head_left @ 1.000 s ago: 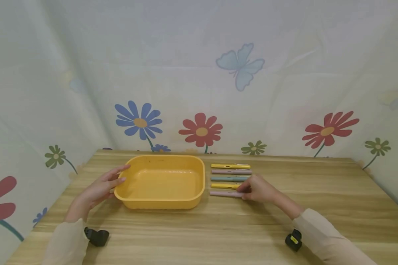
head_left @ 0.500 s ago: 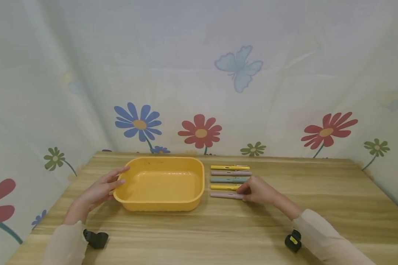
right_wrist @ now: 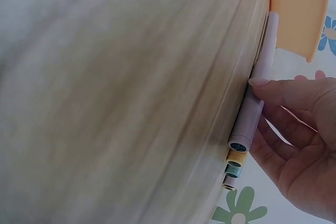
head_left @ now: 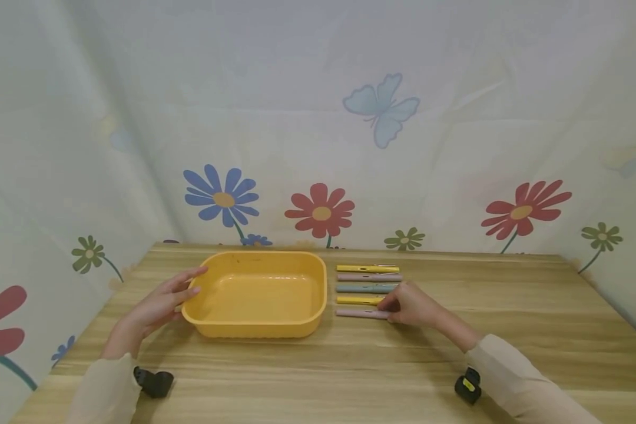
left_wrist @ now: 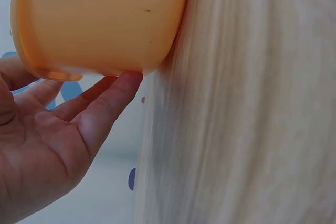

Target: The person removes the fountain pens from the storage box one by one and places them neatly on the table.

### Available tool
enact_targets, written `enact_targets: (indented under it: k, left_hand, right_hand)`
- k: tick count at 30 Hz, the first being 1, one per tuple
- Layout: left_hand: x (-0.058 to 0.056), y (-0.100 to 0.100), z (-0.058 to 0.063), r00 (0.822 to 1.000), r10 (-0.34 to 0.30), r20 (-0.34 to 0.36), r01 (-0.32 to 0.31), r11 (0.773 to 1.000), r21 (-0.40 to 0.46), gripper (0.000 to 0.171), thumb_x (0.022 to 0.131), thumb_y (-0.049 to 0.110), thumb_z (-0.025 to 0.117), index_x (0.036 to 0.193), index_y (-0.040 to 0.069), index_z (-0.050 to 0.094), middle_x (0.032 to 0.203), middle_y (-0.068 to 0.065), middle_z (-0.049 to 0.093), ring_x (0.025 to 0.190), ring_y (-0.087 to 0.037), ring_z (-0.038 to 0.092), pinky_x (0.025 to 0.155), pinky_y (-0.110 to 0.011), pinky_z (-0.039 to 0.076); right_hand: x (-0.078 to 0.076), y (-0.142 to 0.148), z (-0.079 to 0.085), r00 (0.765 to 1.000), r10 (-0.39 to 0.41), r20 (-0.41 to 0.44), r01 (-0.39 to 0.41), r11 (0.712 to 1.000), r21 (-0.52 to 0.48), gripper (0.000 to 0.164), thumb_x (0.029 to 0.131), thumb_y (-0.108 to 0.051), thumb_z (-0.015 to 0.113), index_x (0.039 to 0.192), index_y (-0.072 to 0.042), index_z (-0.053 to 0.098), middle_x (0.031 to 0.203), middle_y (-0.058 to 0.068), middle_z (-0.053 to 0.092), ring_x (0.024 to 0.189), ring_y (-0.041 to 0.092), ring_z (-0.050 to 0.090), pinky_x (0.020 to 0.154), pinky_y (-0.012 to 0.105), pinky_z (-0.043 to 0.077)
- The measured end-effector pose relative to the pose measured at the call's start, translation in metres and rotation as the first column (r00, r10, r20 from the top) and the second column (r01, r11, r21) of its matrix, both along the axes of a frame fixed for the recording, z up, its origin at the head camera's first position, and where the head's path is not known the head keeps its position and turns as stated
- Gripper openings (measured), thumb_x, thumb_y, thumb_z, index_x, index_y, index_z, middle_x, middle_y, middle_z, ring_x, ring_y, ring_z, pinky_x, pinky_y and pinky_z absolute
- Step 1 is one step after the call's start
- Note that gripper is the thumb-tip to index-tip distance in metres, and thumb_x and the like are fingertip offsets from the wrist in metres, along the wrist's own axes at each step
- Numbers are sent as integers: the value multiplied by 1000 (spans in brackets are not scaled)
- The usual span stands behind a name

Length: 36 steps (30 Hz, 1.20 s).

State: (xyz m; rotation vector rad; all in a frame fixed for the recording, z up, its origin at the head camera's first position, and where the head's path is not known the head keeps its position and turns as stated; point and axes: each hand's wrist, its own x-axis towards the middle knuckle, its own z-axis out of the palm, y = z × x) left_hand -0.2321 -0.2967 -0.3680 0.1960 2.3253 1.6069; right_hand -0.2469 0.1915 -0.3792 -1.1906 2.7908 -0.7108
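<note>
At the left end of the yellow plastic basin, my left hand holds the rim, with fingertips over the edge. In the left wrist view other fingers press the outer wall. My right hand pinches the nearest pen, a pale pink one, at its right end. The right wrist view shows the thumb on this pink pen, which lies along the tabletop. Beyond it lie a yellow pen, a blue-green pen, a mauve pen and another yellow pen, roughly parallel.
The wooden table ends at a flower-printed cloth behind. The basin stands just left of the pens, a narrow gap apart. Cloth also hangs at both sides. Black wrist cameras sit near both sleeves.
The head view has shifted slightly. Both hands, the basin and the pens stay practically where they were, with the right hand still on the pink pen.
</note>
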Motion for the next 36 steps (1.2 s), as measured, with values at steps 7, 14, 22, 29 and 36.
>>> enact_targets:
  k: [7, 14, 22, 29, 36]
  left_hand:
    - [1, -1, -2, 1000, -3, 3, 3, 1000, 5, 62, 95, 26, 48, 146, 9, 16, 150, -22, 0, 131, -47, 17, 91, -52, 42]
    - [1, 0, -2, 1000, 1, 1, -1, 1000, 12, 62, 95, 25, 47, 146, 8, 16, 150, -22, -1, 131, -47, 18, 91, -52, 42]
    - [0, 3, -1, 1000, 4, 10, -4, 1000, 6, 61, 95, 24, 46, 146, 9, 15, 150, -22, -1, 131, -47, 18, 91, -51, 42]
    - [-1, 2, 1, 1000, 13, 12, -13, 1000, -7, 62, 95, 26, 47, 146, 10, 15, 150, -21, -1, 131, -47, 18, 91, -50, 42]
    - [0, -1, -1, 1000, 12, 6, -12, 1000, -1, 62, 95, 25, 47, 146, 9, 15, 150, -22, -1, 131, -47, 18, 89, -49, 44]
  right_hand:
    - [0, -1, -1, 1000, 4, -10, -4, 1000, 3, 18, 69, 4, 73, 87, 1, 72, 81, 6, 70, 71, 8, 62, 60, 21, 50]
    - [1, 2, -3, 1000, -9, 0, 9, 1000, -17, 19, 70, 1, 73, 88, 1, 71, 82, 6, 70, 72, 9, 63, 61, 21, 50]
    - [2, 10, 9, 994, -18, 104, 30, 993, -115, 22, 75, 3, 69, 96, 7, 68, 93, 15, 68, 86, 24, 65, 72, 32, 53]
    - [4, 0, 29, 988, -24, 155, 55, 979, -198, 26, 77, 1, 68, 102, 9, 65, 100, 20, 66, 93, 29, 64, 75, 32, 53]
    - [6, -22, 45, 984, -44, 175, 87, 966, -245, 26, 79, -6, 69, 103, 4, 66, 99, 16, 67, 93, 30, 63, 78, 35, 52]
